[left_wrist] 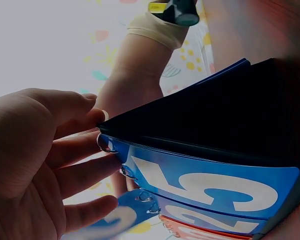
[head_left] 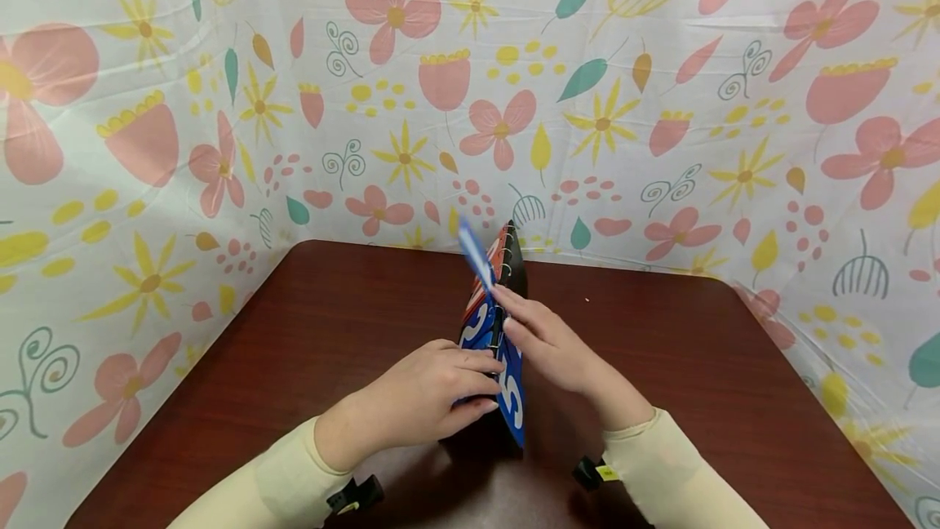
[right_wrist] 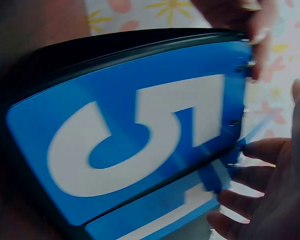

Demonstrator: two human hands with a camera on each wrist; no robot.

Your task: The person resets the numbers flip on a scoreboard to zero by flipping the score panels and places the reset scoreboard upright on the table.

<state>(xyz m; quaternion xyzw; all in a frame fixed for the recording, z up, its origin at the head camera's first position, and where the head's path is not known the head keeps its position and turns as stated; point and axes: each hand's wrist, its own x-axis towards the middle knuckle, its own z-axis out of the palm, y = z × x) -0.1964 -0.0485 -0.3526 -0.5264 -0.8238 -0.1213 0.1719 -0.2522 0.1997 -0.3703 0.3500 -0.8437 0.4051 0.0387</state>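
A tabletop flip scoreboard (head_left: 512,398) stands tented on the table, with blue and red number cards on rings along its top ridge. At the near end of that ridge, my left hand (head_left: 433,386) grips the edge with bent fingers. My right hand (head_left: 551,341) is farther along, its fingers extended against a blue number card (head_left: 476,255) that is swung up over the ridge and blurred. The right thumb stands apart from the card. A white 5 on a blue card (right_wrist: 200,115) faces the right wrist view. In the left wrist view, a blue card (left_wrist: 220,187) hangs on the opposite face.
The dark red-brown table (head_left: 352,300) surrounds the scoreboard. Behind and at the sides hangs a flower-print curtain (head_left: 624,186). A small white speck (head_left: 587,300) lies right of the scoreboard. Black wrist cameras (head_left: 356,495) are worn under both cream sleeves (head_left: 286,472).
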